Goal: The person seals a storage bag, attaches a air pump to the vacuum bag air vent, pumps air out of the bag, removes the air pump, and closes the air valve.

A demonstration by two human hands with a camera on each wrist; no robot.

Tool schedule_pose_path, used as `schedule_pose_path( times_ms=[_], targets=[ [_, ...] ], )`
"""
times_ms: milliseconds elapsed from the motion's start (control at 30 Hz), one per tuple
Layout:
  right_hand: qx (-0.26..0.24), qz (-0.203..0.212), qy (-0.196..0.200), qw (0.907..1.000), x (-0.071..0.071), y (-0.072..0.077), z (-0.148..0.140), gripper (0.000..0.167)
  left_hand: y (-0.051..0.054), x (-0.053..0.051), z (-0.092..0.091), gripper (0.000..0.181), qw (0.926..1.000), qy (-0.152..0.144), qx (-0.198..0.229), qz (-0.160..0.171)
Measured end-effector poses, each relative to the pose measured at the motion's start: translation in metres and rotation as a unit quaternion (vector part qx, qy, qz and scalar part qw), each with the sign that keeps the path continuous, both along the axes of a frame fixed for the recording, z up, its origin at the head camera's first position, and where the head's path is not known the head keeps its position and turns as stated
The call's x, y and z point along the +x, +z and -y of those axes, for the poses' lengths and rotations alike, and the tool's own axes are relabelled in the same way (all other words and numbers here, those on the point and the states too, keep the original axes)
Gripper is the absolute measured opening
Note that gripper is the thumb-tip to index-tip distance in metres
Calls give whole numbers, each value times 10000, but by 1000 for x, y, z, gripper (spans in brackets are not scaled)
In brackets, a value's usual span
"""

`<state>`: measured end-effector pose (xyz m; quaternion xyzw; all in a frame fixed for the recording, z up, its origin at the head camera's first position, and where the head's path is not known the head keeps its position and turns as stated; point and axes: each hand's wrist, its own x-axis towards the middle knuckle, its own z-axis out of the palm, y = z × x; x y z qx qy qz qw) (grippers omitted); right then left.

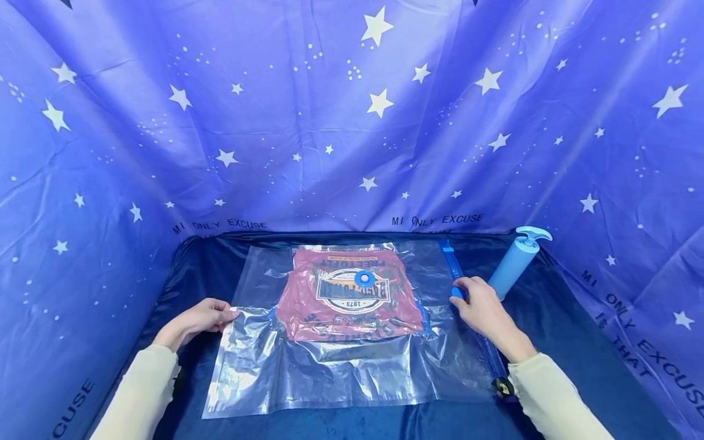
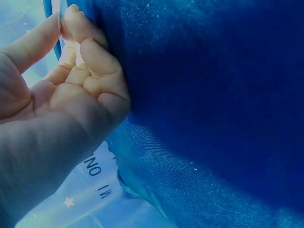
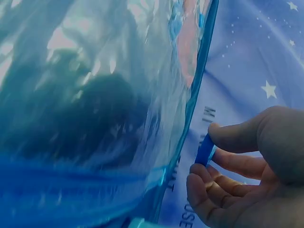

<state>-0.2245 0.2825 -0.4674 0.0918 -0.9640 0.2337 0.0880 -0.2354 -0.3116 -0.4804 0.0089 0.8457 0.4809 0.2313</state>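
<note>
A clear plastic vacuum storage bag (image 1: 341, 379) lies on the dark blue cloth, its near part creased and shiny. Within it is a folded dark-red printed garment (image 1: 297, 287), with a round blue valve (image 1: 364, 278) above the print. My left hand (image 1: 206, 315) pinches the bag's left edge between thumb and fingertips; in the left wrist view the other fingers curl inward. Along the right side runs a blue zip strip (image 1: 453, 263). There my right hand (image 1: 486, 308) pinches a small blue piece (image 3: 205, 149) between thumb and fingers; its exact kind cannot be told.
A light-blue hand pump (image 1: 515, 266) with a T-shaped handle stands just beyond my right hand. The dark blue cloth (image 1: 572, 354) covers the surface. Purple-blue star-print fabric (image 1: 330, 122) hangs at the back and both sides.
</note>
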Motion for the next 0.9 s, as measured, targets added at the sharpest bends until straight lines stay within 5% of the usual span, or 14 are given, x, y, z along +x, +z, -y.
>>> schedule_pose_path(
  times_ms=[900],
  targets=[
    [132, -210, 556, 9981, -25, -9, 34, 28, 0, 1, 0, 28, 10000, -26, 23, -15]
  ],
)
